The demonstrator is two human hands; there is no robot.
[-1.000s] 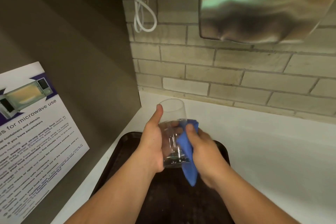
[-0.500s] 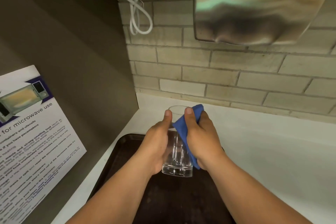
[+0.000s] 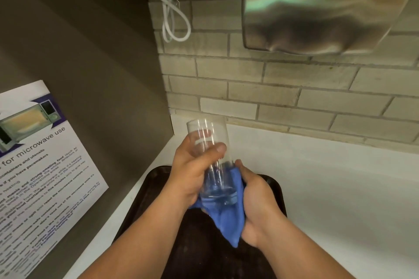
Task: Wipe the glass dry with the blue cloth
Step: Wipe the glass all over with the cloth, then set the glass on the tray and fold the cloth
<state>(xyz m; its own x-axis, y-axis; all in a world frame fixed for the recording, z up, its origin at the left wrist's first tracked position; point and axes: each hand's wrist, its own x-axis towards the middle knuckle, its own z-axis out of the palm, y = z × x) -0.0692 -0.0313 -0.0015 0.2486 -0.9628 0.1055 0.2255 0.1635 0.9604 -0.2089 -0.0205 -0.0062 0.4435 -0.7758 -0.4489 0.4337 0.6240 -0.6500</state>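
A tall clear glass [image 3: 207,133] is held upright, leaning slightly away, above the dark tray [image 3: 140,206]. My left hand [image 3: 192,170] is wrapped around the glass's middle, thumb across the front. The blue cloth [image 3: 229,219] is bunched under and around the glass's base, with a tail hanging down over the tray. My right hand [image 3: 256,206] grips the cloth and cups it against the bottom right of the glass. The glass's base shows blue through it.
The tray lies on a white counter [image 3: 328,188] in a corner. A brick wall [image 3: 283,95] rises behind, with a steel hand dryer [image 3: 322,9] and a looped white cable [image 3: 172,11] above. A microwave-use poster [image 3: 38,165] hangs on the left wall.
My right hand slid the cloth from the glass's rim down to its base. The left hand shifted its grip higher, thumb now across the front, and the glass rose slightly.
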